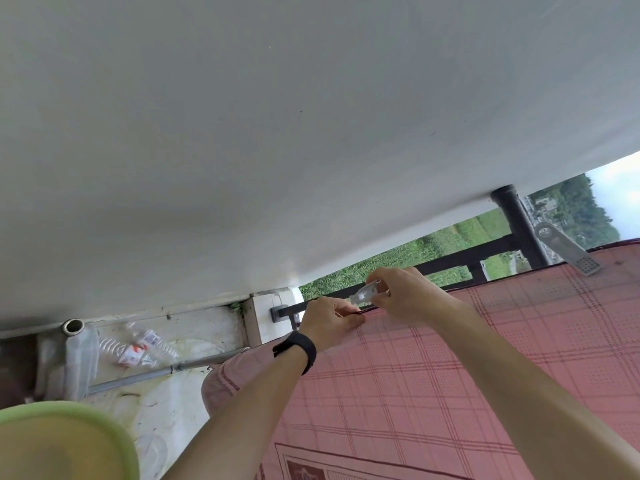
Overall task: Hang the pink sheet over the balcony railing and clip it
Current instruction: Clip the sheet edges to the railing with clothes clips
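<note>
The pink checked sheet (450, 358) hangs over the black balcony railing (460, 259) and fills the lower right. My left hand (329, 320), with a black band on the wrist, pinches the sheet's top edge against the rail. My right hand (408, 294) holds a clear plastic clip (365, 294) just above that edge, next to the left fingers. A second, larger grey clip (568, 252) sits on the sheet's edge at the far right, beside a black post (519, 226).
A white wall (277, 116) fills the upper view. On the floor at left lie crushed plastic bottles (138, 346), a metal pipe (138, 377) and a green basin (65, 441). Green fields show beyond the railing.
</note>
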The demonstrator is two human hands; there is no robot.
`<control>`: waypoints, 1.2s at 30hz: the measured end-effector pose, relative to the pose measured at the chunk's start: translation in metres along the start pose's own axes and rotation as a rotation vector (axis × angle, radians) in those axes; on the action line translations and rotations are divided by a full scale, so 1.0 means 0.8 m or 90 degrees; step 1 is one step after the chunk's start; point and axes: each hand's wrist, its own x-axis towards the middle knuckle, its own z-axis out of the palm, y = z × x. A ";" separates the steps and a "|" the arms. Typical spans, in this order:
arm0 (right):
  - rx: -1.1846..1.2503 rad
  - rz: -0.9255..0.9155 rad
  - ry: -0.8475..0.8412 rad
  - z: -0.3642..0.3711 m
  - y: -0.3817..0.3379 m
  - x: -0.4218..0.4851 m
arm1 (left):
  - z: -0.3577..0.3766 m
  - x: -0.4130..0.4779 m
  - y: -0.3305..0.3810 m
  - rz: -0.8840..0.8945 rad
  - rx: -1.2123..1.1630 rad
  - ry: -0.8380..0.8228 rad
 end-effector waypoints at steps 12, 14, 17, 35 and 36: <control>-0.081 -0.010 0.038 -0.007 -0.002 0.010 | 0.001 0.000 -0.001 -0.026 -0.052 -0.002; -0.102 -0.012 0.048 -0.010 -0.004 0.013 | 0.001 0.001 -0.003 -0.026 -0.063 -0.002; -0.167 -0.021 0.008 -0.010 -0.011 0.015 | 0.003 0.001 -0.002 -0.009 -0.065 0.002; -0.421 -0.037 -0.089 0.000 -0.071 0.058 | -0.002 0.003 0.010 0.025 0.082 0.014; -0.405 -0.038 -0.080 0.001 -0.068 0.058 | -0.002 0.004 0.009 0.028 0.092 0.018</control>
